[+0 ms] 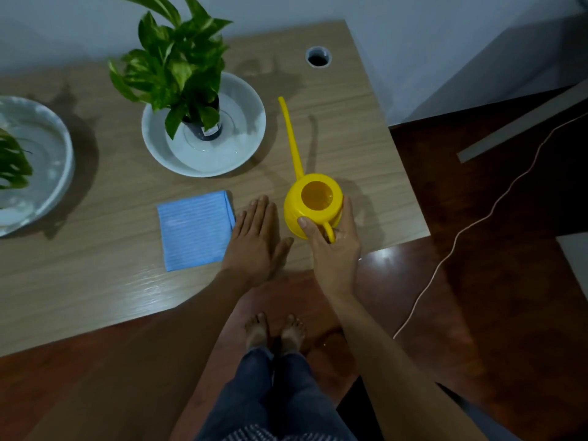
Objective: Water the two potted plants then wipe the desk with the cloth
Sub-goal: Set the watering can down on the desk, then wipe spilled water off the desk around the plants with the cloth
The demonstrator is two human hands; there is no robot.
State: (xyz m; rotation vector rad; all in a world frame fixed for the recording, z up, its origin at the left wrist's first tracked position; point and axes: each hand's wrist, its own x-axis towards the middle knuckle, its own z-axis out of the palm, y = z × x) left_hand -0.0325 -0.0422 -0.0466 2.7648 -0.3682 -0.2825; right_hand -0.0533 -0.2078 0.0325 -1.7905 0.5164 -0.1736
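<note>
Right hand (334, 243) wrapped round handle of yellow watering can (313, 205) on worktop (95, 288). Left hand (254, 240) flat, fingers spread, empty, touching blue cloth (194, 229) on its far side.

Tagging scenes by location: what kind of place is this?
Probably a home or small office room: a wooden desk with a cable hole, potted plant in a dish, dark wooden floor.
</note>
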